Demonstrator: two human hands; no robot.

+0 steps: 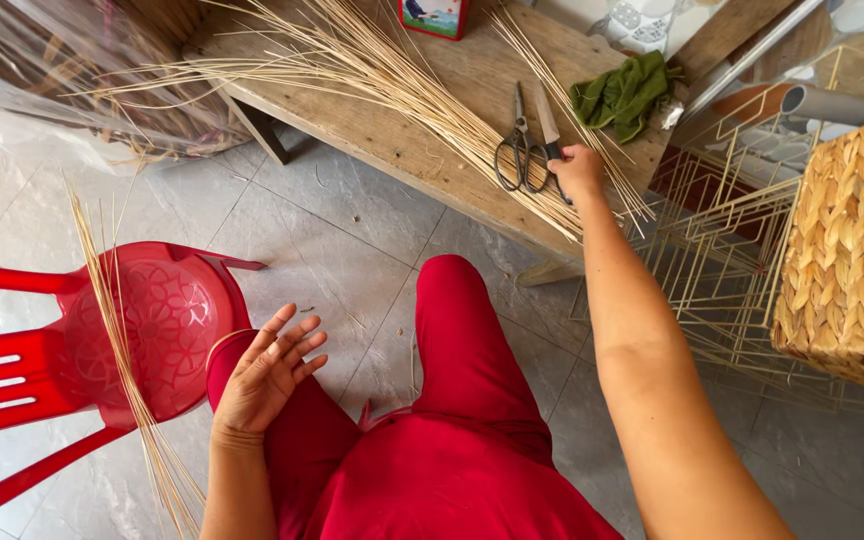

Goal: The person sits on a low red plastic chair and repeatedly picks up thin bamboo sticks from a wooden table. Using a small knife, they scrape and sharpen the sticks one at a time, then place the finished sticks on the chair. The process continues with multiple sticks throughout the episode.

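Scissors (520, 150), grey metal with dark loop handles, lie shut at the desk's (392, 130) near edge beside pale reed strands (382, 80). A small red box (434, 15) sits at the far edge. The right hand (578, 172) curls onto a knife handle (552, 152) beside the scissors; the left hand (267, 375) hovers with fingers spread, holding nothing.

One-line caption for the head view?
Right hand grips a knife beside scissors on a wooden bench; left hand open.

scissors (519, 150) lie on the bench (392, 130), cloth (627, 92) to their right.
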